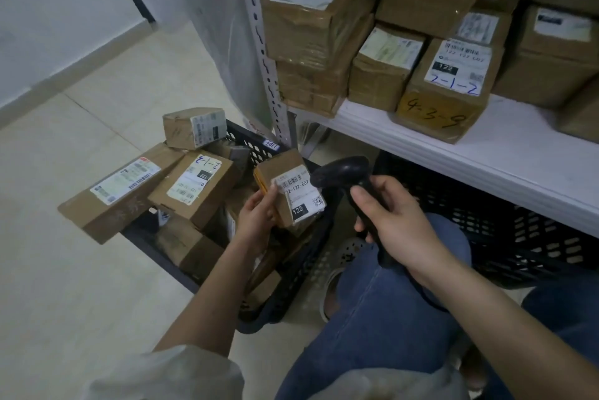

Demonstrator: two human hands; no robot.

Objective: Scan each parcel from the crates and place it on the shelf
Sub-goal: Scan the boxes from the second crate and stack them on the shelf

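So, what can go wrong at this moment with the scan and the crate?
The scanner in the right hand sits very near the label on the parcel that the left hand holds; the read may fail. The long box overhangs the crate rim and could fall.

Bare shelf [505, 153] board lies open along the front edge right of the "4-3-9" box [444, 92], while stacked boxes [324, 27] fill the back and the upright post [262, 43] bounds the left.
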